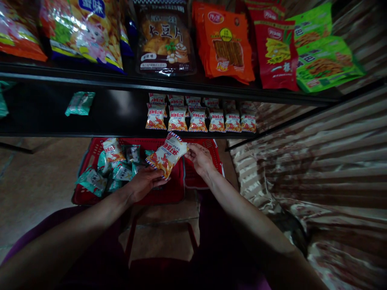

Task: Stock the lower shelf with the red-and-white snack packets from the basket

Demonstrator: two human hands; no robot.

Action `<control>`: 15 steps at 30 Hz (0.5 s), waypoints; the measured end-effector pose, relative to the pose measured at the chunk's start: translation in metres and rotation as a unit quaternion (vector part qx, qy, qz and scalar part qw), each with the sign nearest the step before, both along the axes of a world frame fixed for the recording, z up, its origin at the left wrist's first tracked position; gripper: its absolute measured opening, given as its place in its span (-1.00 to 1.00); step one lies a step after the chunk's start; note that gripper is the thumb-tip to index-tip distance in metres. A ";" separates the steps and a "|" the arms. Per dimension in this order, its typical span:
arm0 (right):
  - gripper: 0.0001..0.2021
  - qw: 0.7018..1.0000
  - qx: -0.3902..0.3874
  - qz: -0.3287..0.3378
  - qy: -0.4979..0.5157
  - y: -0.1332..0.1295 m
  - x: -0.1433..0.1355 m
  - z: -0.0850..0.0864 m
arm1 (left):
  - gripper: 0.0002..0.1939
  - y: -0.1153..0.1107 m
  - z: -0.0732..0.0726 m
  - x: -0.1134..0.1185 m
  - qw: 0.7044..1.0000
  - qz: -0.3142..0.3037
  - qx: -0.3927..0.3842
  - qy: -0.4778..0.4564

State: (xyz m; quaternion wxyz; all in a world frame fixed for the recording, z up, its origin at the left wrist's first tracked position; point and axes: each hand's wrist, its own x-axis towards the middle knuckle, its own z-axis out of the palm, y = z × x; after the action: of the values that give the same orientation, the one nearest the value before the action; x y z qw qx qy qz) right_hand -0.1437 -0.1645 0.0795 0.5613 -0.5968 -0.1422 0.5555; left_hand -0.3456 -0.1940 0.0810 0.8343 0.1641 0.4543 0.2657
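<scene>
Between my two hands a small white and orange snack bag (170, 154) is held tilted above the red basket (178, 189). My left hand (148, 182) grips its lower edge from below. With thumb and fingers, my right hand (198, 157) pinches its right corner. In the basket lie several teal snack packets (92, 180) and another white and orange snack bag (113, 150). Just beyond my hands, on the lower shelf (121, 125), similar white and orange bags (198, 119) stand in two rows.
Larger snack bags fill the upper shelf, among them a brown bag (165, 40), orange bags (225, 48) and green bags (326, 62). One teal packet (80, 103) lies on the lower shelf's left. A striped curtain (317, 161) hangs at right; a second red basket part (196, 177) adjoins the first.
</scene>
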 end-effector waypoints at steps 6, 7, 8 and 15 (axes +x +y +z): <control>-0.85 1.000 0.006 0.004 0.005 0.000 0.002 0.001 | -0.88 0.001 0.001 -0.001 1.000 -0.019 0.007 0.006; -0.84 1.000 0.010 0.008 0.007 -0.001 0.002 0.001 | -0.88 0.000 0.001 -0.001 1.000 -0.025 0.011 0.004; -0.83 1.000 0.013 0.016 0.013 -0.001 0.003 0.001 | -0.88 0.000 0.000 -0.001 0.999 -0.030 0.016 0.004; -0.74 0.997 0.023 0.045 0.055 -0.003 0.005 0.001 | -0.81 -0.002 0.001 0.000 0.999 -0.014 0.020 0.021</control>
State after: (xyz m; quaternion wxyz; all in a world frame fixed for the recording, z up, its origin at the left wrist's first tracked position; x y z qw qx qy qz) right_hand -0.1387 -0.1676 0.0803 0.5563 -0.5450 -0.1503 0.6090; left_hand -0.3457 -0.1965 0.0823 0.8245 0.1933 0.4642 0.2594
